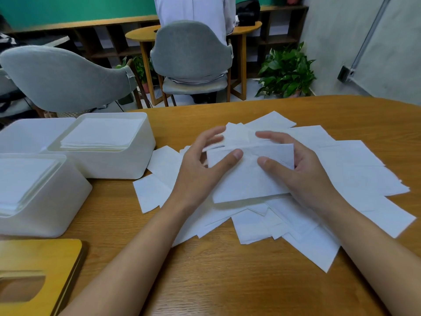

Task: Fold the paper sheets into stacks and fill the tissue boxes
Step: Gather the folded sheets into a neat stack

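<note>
Fingers [230,159] of left hand [200,169] and right hand [305,172] pinch sheet [248,179] over pile [364,174]; boxes [118,165] with stacks [102,133] at 9 o'clock.

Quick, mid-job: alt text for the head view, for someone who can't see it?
Both hands, the left hand and the right hand, hold a folded sheet over a loose pile of sheets on a wooden table. At left, the far tissue box and the near tissue box each hold a paper stack.

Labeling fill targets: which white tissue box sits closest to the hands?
The rightmost box, holding a sheet stack, right beside the loose sheets; the other two sit further left.
</note>
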{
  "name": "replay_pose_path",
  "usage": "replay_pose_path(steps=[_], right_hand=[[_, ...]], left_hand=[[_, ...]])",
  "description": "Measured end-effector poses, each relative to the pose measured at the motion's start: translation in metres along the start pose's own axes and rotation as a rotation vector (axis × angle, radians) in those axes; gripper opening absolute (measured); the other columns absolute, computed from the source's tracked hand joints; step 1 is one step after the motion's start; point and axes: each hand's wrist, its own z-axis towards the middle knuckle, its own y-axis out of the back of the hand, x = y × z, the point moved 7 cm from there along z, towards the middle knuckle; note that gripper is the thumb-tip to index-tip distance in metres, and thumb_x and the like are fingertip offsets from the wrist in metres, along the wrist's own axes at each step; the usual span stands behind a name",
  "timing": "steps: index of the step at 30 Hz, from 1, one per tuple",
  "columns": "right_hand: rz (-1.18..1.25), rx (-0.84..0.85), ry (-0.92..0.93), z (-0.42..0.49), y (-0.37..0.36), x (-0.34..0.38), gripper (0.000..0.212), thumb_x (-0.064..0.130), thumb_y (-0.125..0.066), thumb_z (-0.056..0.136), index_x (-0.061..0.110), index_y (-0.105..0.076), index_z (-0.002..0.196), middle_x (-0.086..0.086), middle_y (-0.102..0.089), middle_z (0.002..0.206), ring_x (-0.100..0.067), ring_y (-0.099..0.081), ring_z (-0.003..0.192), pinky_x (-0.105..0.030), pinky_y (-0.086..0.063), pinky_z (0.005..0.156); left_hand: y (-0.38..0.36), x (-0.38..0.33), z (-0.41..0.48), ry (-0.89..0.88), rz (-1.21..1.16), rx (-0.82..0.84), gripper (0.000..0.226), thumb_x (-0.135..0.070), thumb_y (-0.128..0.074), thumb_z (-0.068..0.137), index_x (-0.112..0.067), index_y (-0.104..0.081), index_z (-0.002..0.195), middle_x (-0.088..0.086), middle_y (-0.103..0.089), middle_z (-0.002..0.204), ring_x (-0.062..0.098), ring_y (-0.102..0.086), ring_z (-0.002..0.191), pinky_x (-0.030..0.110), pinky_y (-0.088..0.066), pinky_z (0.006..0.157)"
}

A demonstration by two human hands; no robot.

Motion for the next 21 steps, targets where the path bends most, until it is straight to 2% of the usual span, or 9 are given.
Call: replay_pose_path(steps=[3,4,5,7,10,12,15,17,21], right_hand=[[-0.007,-0.015,-0.002,0.002,0.002,-0.002,0.052,0.021,-0.074,0.094,0.043,-0.054,0.137,0.016,-0.067,0.127,-0.01,-0.07,0.11,-0.034,-0.061,0.089],[-0.024,-0.007,-0.016,0.002,0.002,-0.004,0.057,0.024,-0.075,0.094,0.048,-0.049,0.138,0.012,-0.065,0.132,-0.012,-0.07,0.111,-0.041,-0.06,0.095],[-0.039,0.015,-0.021,0.002,0.001,-0.004,0.06,0.028,-0.077,0.092,0.051,-0.045,0.138,0.009,-0.064,0.135,-0.015,-0.07,0.112,-0.045,-0.058,0.098],[-0.049,0.091,0.0,0.002,-0.001,-0.002,0.058,0.03,-0.078,0.088,0.049,-0.049,0.135,0.006,-0.066,0.132,-0.017,-0.07,0.112,-0.04,-0.057,0.095],[-0.118,0.167,0.064,0.001,-0.006,0.003,0.024,0.011,-0.072,0.095,0.027,-0.076,0.113,0.011,-0.075,0.116,-0.008,-0.068,0.113,-0.018,-0.05,0.092],[-0.135,0.106,0.052,0.003,0.002,-0.002,0.027,0.0,-0.065,0.098,0.02,-0.082,0.102,0.012,-0.079,0.108,-0.002,-0.069,0.109,-0.013,-0.048,0.091],[-0.189,-0.079,0.051,0.009,0.024,-0.005,0.03,0.0,-0.061,0.1,0.022,-0.081,0.108,0.021,-0.077,0.11,0.006,-0.066,0.112,-0.01,-0.047,0.097],[-0.182,-0.146,0.038,0.011,0.034,-0.01,0.031,0.003,-0.06,0.101,0.024,-0.08,0.112,0.025,-0.075,0.113,0.009,-0.064,0.114,-0.009,-0.046,0.099],[-0.19,-0.161,0.025,0.012,0.035,-0.015,0.034,0.003,-0.059,0.101,0.027,-0.078,0.116,0.027,-0.073,0.117,0.01,-0.064,0.108,-0.005,-0.045,0.089]], left_hand=[[-0.001,0.002,0.0,0.027,-0.119,0.019,0.032,-0.024,-0.079,0.093,-0.028,-0.074,0.124,-0.013,-0.073,0.11,0.004,-0.068,0.093,0.029,-0.06,0.077],[0.001,0.002,-0.001,0.011,-0.128,-0.016,0.026,-0.021,-0.079,0.093,-0.023,-0.077,0.118,-0.012,-0.075,0.103,0.004,-0.068,0.087,0.03,-0.06,0.074],[0.003,0.002,-0.001,-0.011,-0.128,-0.059,0.021,-0.018,-0.08,0.093,-0.018,-0.079,0.113,-0.014,-0.076,0.094,0.0,-0.066,0.078,0.021,-0.055,0.067],[0.005,0.002,-0.001,-0.039,-0.086,-0.121,0.015,-0.013,-0.079,0.092,-0.01,-0.08,0.107,-0.023,-0.069,0.074,-0.006,-0.057,0.062,0.008,-0.042,0.058],[0.006,0.0,-0.003,-0.06,-0.047,-0.161,0.017,-0.015,-0.079,0.094,-0.012,-0.078,0.11,-0.023,-0.054,0.056,0.0,-0.049,0.054,0.011,-0.037,0.055],[0.006,-0.004,-0.006,-0.133,0.014,-0.193,0.026,-0.021,-0.08,0.094,-0.019,-0.072,0.118,-0.019,-0.06,0.072,0.005,-0.055,0.066,0.019,-0.042,0.06],[-0.007,-0.016,-0.012,-0.357,0.266,-0.108,0.043,-0.026,-0.087,0.087,-0.017,-0.065,0.122,-0.008,-0.064,0.117,0.014,-0.063,0.106,0.022,-0.049,0.084],[-0.024,-0.018,-0.019,-0.49,0.385,0.057,0.044,-0.034,-0.091,0.082,-0.018,-0.07,0.118,-0.005,-0.06,0.122,0.015,-0.058,0.114,0.024,-0.046,0.095],[-0.048,-0.004,-0.025,-0.505,0.479,0.319,0.044,-0.045,-0.088,0.083,-0.027,-0.076,0.121,-0.01,-0.059,0.132,0.01,-0.055,0.12,0.038,-0.046,0.101]])
